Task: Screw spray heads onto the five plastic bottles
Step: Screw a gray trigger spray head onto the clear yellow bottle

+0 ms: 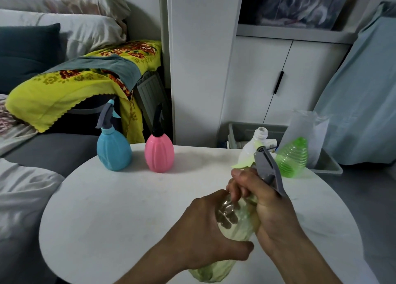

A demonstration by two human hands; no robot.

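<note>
My left hand (205,230) wraps the body of a pale yellow-green clear bottle (237,223) held tilted over the round white table (120,208). My right hand (263,200) grips the bottle's neck, at the base of a grey spray head (267,165) with a light green nozzle. A blue bottle (113,150) with a grey and blue spray head and a pink bottle (159,155) with a black spray head stand upright at the table's far side. A white bottle (251,148) with an open neck and a green ribbed bottle (292,157) sit at the far right.
A grey plastic bin (327,165) with clear plastic bags stands behind the table on the right. A sofa with cushions and a yellow flowered cloth (70,86) is on the left. White cupboards (278,77) stand behind.
</note>
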